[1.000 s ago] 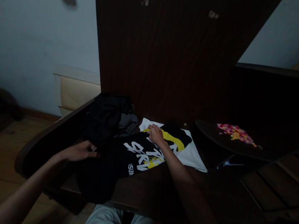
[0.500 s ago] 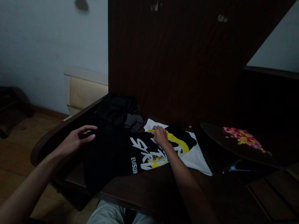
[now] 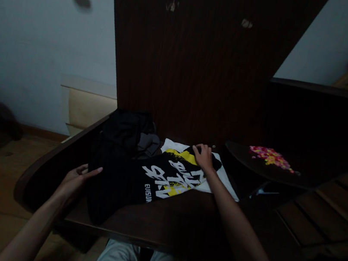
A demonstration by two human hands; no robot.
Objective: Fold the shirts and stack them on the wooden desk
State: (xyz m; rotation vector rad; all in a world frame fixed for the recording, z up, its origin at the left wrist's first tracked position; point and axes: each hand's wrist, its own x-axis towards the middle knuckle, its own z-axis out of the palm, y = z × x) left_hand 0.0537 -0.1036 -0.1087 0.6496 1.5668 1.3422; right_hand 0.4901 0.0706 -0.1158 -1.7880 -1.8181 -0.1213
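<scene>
A black T-shirt [image 3: 127, 180] with white lettering and yellow patches lies folded on a dark wooden surface, its right end showing white cloth [image 3: 228, 184]. My left hand [image 3: 71, 181] is at the shirt's left edge, fingers apart, one digit stretched over the black cloth. Dim light hides whether it touches the fabric. On the shirt's upper right part rests my right hand [image 3: 203, 157], palm down, fingers bent and slightly spread over the print. Behind the shirt's left end sits a crumpled heap of dark clothing [image 3: 121, 133].
A tall dark wooden panel [image 3: 189, 71] rises behind the shirt. To the right, a curved ledge [image 3: 239, 151] bears a patch of small pink and yellow pieces [image 3: 271, 157]. A raised rounded edge [image 3: 31, 183] bounds the surface at left. My knees are below the front edge.
My right hand has moved right across the shirt, uncovering more lettering. My left hand has lowered to the shirt's left edge. The view has turned slightly right.
</scene>
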